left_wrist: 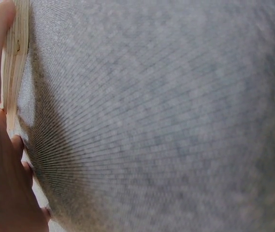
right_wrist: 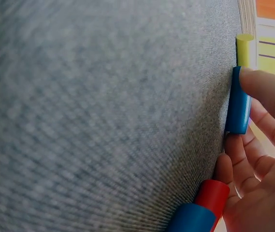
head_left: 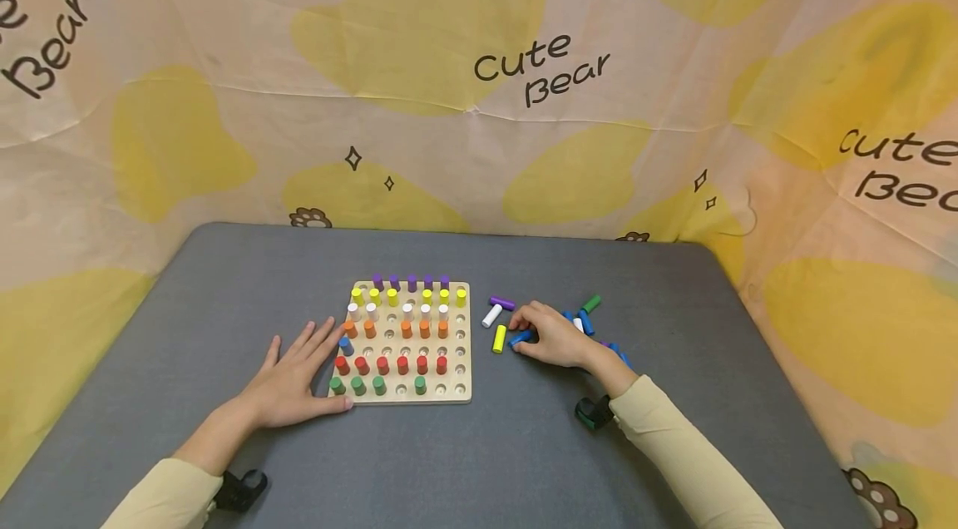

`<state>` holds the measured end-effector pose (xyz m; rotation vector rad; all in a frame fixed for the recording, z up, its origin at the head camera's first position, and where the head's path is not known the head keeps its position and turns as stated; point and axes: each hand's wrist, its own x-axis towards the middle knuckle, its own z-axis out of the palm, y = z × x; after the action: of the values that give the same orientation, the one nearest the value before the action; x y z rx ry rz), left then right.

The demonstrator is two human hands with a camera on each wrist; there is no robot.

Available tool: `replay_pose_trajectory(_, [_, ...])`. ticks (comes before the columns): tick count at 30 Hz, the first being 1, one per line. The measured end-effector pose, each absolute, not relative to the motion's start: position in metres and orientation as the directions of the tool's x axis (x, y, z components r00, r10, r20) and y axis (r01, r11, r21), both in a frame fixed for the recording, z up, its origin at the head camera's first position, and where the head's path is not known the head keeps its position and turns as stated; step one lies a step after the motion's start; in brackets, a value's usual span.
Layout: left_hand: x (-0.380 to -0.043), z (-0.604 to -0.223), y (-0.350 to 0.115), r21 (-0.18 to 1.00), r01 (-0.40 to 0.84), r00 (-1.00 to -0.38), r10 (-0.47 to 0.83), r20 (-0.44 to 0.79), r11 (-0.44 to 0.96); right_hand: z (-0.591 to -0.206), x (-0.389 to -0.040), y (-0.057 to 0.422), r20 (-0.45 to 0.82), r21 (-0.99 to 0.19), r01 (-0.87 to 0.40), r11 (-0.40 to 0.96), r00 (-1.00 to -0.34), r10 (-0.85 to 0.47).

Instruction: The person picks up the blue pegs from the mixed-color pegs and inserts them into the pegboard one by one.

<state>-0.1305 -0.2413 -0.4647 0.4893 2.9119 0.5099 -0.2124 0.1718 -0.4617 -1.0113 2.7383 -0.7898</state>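
Observation:
A wooden pegboard (head_left: 467,356) holds rows of purple, yellow, white, orange, red and green pegs. One blue peg (head_left: 346,346) stands at the left end of its row. My left hand (head_left: 288,383) lies spread at the board's left side, its thumb against the front left corner. To the right of the board, my right hand (head_left: 552,336) pinches a blue peg (right_wrist: 238,104) that lies low along the table, thumb on its upper end. A yellow peg (head_left: 499,339) lies between that hand and the board.
A white peg (head_left: 491,315) and a purple peg (head_left: 502,304) lie just right of the board. Beyond my right hand are a green peg (head_left: 592,304) and several blue ones. A red peg (right_wrist: 212,195) shows under that hand. A printed cloth (head_left: 419,30) hangs behind the grey table (head_left: 404,471).

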Motion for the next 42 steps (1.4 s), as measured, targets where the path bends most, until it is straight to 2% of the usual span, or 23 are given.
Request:
replay_pose_trajectory(10, [-0.1301, -0.4647, -0.2410, 0.348, 0.291, -0.938, 0.338, -0.081, 0.891, -0.4644, -0.2123, 0.1713, 0.061, -0.499, -0.552, 0.668, -0.791, -0.608])
replay_pose_trajectory(23, [-0.1293, -0.4647, -0.2406, 0.348, 0.290, -0.938, 0.336, -0.081, 0.892, -0.4653, -0.2121, 0.1693, 0.082, -0.482, -0.595, 0.643, -0.761, -0.643])
replay_pose_trajectory(31, [-0.1296, -0.4640, -0.2399, 0.350, 0.287, -0.939, 0.335, -0.083, 0.892, -0.4650, -0.2130, 0.1694, 0.056, -0.477, -0.582, 0.658, -0.767, -0.639])
replay_pose_trajectory(42, [-0.1309, -0.4637, -0.2399, 0.349, 0.288, -0.937, 0.337, -0.090, 0.892, -0.4605, -0.2128, 0.1692, 0.099, -0.503, -0.572, 0.648, -0.783, -0.614])
